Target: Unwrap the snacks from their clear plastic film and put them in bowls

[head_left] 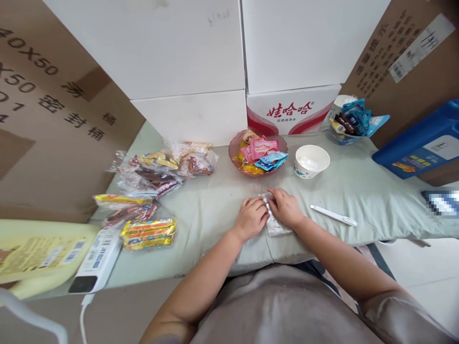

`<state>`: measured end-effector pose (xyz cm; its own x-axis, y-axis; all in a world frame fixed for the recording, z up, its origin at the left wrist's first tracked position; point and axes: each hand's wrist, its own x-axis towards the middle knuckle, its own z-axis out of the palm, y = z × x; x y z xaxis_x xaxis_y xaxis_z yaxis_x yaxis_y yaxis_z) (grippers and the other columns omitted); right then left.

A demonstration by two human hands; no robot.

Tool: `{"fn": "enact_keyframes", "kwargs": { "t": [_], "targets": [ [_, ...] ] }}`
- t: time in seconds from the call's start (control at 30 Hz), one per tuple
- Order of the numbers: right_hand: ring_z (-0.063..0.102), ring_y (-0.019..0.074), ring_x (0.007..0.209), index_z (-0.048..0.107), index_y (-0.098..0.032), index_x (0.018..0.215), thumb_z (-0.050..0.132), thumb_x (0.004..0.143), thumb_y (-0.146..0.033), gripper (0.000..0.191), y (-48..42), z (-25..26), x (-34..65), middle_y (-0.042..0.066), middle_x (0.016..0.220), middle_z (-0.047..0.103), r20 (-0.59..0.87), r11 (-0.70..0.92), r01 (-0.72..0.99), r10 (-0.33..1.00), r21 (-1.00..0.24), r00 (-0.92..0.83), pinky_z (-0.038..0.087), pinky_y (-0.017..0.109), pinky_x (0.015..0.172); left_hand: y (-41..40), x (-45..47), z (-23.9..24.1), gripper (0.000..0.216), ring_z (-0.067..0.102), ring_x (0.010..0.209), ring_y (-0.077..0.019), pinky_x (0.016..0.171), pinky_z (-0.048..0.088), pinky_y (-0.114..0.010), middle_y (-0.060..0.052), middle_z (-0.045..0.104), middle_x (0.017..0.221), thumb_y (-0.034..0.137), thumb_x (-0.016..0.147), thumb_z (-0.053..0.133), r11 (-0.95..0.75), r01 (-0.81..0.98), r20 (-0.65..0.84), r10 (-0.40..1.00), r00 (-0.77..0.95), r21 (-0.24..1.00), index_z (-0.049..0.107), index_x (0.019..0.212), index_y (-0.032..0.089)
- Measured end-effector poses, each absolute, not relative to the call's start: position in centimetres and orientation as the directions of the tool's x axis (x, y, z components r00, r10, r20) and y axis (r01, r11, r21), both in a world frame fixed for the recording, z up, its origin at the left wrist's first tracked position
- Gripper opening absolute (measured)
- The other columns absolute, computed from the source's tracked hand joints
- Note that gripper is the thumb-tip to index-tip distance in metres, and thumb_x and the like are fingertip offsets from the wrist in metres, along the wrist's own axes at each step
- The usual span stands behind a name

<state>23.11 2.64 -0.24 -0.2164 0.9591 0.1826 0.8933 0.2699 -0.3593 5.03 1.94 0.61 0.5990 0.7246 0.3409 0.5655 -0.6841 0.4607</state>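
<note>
A small clear plastic bag (277, 227) with whitish contents lies on the cloth near the front edge. Curled over its left side, my left hand (251, 219) grips the plastic with its fingertips. My right hand (286, 208) is closed on the upper right part of the same bag. The fingers of both hands almost meet and hide the bag's top. Just beyond them stands a paper cup (311, 165) with something white inside. A pink glass bowl (234, 160) of wrapped snacks is behind my left hand. To the right lies a white utility knife (333, 215).
Bagged snacks (154, 174) and a yellow snack pack (149, 233) lie at left, near a power strip (96, 260) and a yellow jug (43, 251). At right are another filled bowl (346, 138) and a blue jug (419, 138). White boxes (186, 114) line the back.
</note>
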Motion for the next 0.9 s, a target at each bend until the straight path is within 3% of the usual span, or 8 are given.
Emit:
{"fn": "enact_keyframes", "kwargs": {
  "t": [0.13,0.23,0.3,0.4,0.57,0.7,0.8,0.9],
  "targets": [
    [0.052,0.0333,0.109,0.059,-0.01,0.119,0.042,0.094,-0.025,0.034,2.4,1.1,24.5,0.021,0.118,0.058,0.329,0.127,0.957,0.944,-0.26,-0.035,0.043,0.048,0.092,1.8,4.8,-0.5,0.007,0.055,0.113,-0.0237,0.099,0.039,-0.043,-0.006,0.067,0.102,0.019,0.086,0.058,-0.661,0.594,0.306,0.745,0.592,0.459,0.065,0.086,0.02],
    [0.038,0.0339,0.131,0.055,-0.013,0.128,0.045,0.095,-0.034,0.04,-0.5,1.3,24.6,0.018,0.136,0.051,0.338,0.42,0.885,0.877,-0.199,-0.341,0.032,0.053,0.107,1.6,4.5,-0.6,0.012,0.055,0.111,-0.0236,0.098,0.04,-0.041,-0.007,0.066,0.106,0.019,0.087,0.056,-0.644,0.599,0.295,0.759,0.581,0.476,0.065,0.094,0.019],
    [0.027,0.0331,0.141,0.046,-0.01,0.139,0.049,0.093,-0.045,0.058,-3.8,0.8,24.3,0.018,0.145,0.045,0.252,0.646,0.749,0.757,-0.148,-0.603,0.025,0.052,0.112,1.6,4.6,-0.6,0.023,0.054,0.113,-0.0236,0.099,0.039,-0.041,-0.009,0.064,0.117,0.016,0.088,0.051,-0.625,0.623,0.279,0.775,0.567,0.47,0.064,0.107,0.018],
    [0.021,0.0341,0.144,0.033,-0.002,0.147,0.056,0.088,-0.052,0.08,-8.4,-0.1,24.5,0.022,0.152,0.034,0.138,0.71,0.698,0.704,-0.098,-0.697,0.026,0.051,0.113,1.7,4.7,-0.6,0.037,0.051,0.118,-0.0241,0.101,0.037,-0.044,-0.008,0.06,0.131,0.012,0.088,0.047,-0.631,0.643,0.245,0.769,0.59,0.434,0.059,0.123,0.019],
    [0.027,0.0293,0.143,0.038,-0.009,0.146,0.053,0.092,-0.034,0.061,-10.4,-0.3,26.1,0.016,0.149,0.042,0.16,0.668,0.731,0.743,-0.139,-0.649,0.032,0.047,0.112,1.7,4.7,-0.1,0.035,0.05,0.118,-0.0252,0.101,0.037,-0.046,-0.007,0.06,0.131,0.018,0.088,0.05,-0.646,0.629,0.219,0.752,0.622,0.432,0.063,0.12,0.022],
    [0.051,0.0263,0.122,0.055,-0.019,0.132,0.051,0.095,-0.031,0.039,-9.7,0.0,26.2,0.012,0.129,0.061,0.219,0.579,0.789,0.813,-0.205,-0.54,0.04,0.046,0.101,1.4,4.5,0.2,0.024,0.051,0.114,-0.0242,0.1,0.037,-0.044,-0.006,0.065,0.121,0.026,0.088,0.055,-0.686,0.552,0.247,0.705,0.665,0.474,0.069,0.108,0.024],
    [0.059,0.0216,0.103,0.063,-0.023,0.117,0.05,0.095,-0.021,0.025,-10.0,0.1,25.8,0.007,0.109,0.069,0.27,0.6,0.768,0.796,-0.226,-0.542,0.04,0.043,0.096,1.2,4.6,0.3,0.022,0.052,0.111,-0.0245,0.099,0.036,-0.044,-0.006,0.067,0.115,0.03,0.084,0.063,-0.702,0.512,0.24,0.677,0.696,0.495,0.07,0.104,0.024],
    [0.058,0.0217,0.107,0.063,-0.022,0.11,0.048,0.094,-0.016,0.023,-9.8,0.7,25.7,0.005,0.104,0.069,0.345,0.665,0.712,0.738,-0.226,-0.58,0.037,0.044,0.099,1.2,4.7,0.4,0.025,0.052,0.111,-0.0254,0.098,0.037,-0.043,-0.006,0.066,0.114,0.03,0.081,0.066,-0.695,0.502,0.223,0.674,0.704,0.515,0.069,0.105,0.024]
  ]
}}
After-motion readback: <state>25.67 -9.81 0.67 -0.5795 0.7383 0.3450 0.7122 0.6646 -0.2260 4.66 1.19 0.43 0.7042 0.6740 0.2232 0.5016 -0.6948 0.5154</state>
